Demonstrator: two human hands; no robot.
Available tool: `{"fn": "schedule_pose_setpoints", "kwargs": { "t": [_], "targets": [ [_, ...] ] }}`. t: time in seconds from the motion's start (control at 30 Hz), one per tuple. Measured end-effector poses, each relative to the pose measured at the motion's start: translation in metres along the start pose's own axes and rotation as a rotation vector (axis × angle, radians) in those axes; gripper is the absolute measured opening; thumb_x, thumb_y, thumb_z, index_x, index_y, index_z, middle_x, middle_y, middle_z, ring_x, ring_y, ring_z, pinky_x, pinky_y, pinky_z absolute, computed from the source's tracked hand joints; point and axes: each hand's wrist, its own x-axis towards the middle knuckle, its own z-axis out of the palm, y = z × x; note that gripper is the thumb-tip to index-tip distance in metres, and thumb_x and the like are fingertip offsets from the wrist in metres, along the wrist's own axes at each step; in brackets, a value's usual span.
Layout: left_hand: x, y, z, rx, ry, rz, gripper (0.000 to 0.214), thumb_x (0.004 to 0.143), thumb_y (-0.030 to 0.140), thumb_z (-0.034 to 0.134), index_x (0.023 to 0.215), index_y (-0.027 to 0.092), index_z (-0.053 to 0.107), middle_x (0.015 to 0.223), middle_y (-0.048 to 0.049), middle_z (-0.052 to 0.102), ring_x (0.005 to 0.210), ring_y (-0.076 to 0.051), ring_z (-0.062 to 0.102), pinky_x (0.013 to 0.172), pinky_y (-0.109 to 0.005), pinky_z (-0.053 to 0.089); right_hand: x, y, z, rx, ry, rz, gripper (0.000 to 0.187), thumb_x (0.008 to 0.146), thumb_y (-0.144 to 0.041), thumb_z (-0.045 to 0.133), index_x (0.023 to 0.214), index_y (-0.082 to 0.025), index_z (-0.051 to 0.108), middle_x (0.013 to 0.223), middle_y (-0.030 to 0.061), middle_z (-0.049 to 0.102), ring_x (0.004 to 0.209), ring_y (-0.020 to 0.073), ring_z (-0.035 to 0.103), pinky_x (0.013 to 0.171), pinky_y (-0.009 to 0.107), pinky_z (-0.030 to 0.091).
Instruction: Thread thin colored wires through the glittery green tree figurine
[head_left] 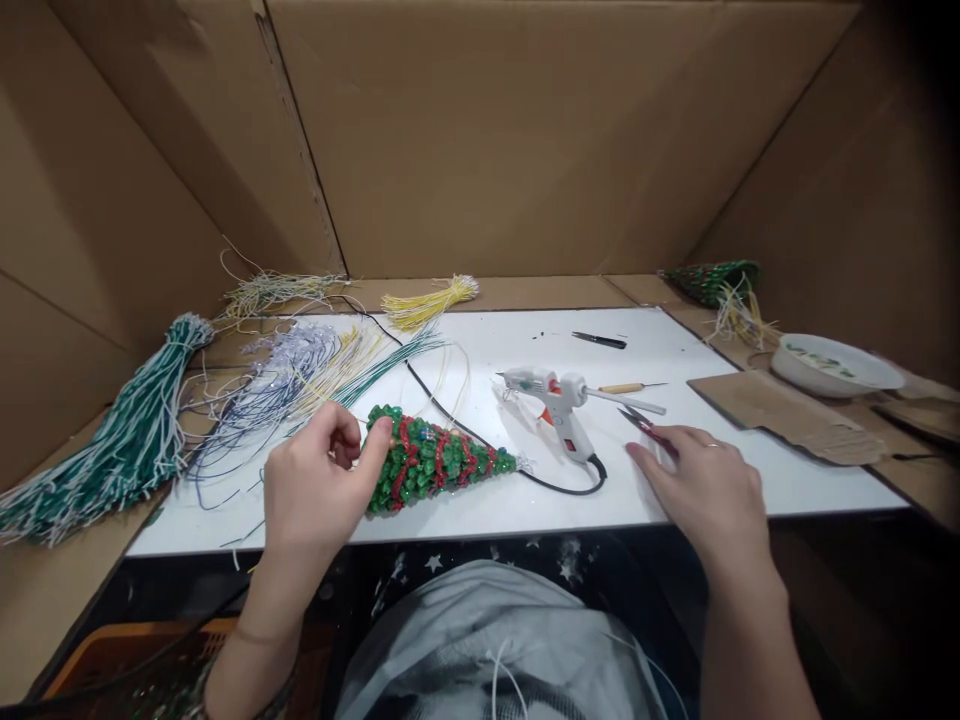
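Observation:
A small green beaded Christmas tree (435,462) with red garland bands lies on its side, its silvery tip pointing right. At its wide base, my left hand (319,485) has its fingers curled and its thumb against the tree; the inner side of the grip is partly hidden. My right hand (709,490) rests at the board's right front, closed around red-handled scissors (643,422) with the blades pointing up and left. Between the hands, a white glue gun (559,405) with a glue stick in its back lies on the white board (480,350).
Bundles of green-white wires (127,430), clear-beaded wires (292,355) and yellow wires (427,300) lie left and back. A black craft knife (598,340) and wooden-handled awl (622,387) lie behind the glue gun. Right are cardboard (787,415), a white bowl (836,375) and a green cone (709,282).

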Motion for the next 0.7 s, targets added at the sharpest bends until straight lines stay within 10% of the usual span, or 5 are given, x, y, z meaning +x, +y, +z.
{"fn": "schedule_pose_setpoints", "kwargs": {
  "t": [0.3,0.7],
  "targets": [
    [0.011,-0.013,0.010,-0.362,-0.155,0.248,0.021,0.093,0.034,0.054,0.108,0.022,0.062,0.127,-0.0103,0.063,0.126,-0.027,0.054,0.107,-0.039,0.038,0.006,0.006,0.011,-0.001,0.041,0.009,0.039,0.093,-0.033,0.034,0.095,-0.014,0.068,0.097,0.0222,0.070,0.085,0.0361,0.059,0.072,0.046,0.044],
    [0.010,-0.019,0.021,-0.519,-0.262,0.141,0.023,0.093,0.040,0.052,0.104,0.022,0.061,0.120,-0.0094,0.065,0.121,-0.029,0.056,0.105,-0.038,0.038,0.056,-0.002,-0.003,0.091,0.058,-0.146,0.031,0.088,-0.016,0.045,0.094,-0.017,0.075,0.103,0.0150,0.072,0.088,0.0276,0.062,0.077,0.039,0.041]
  ]
}}
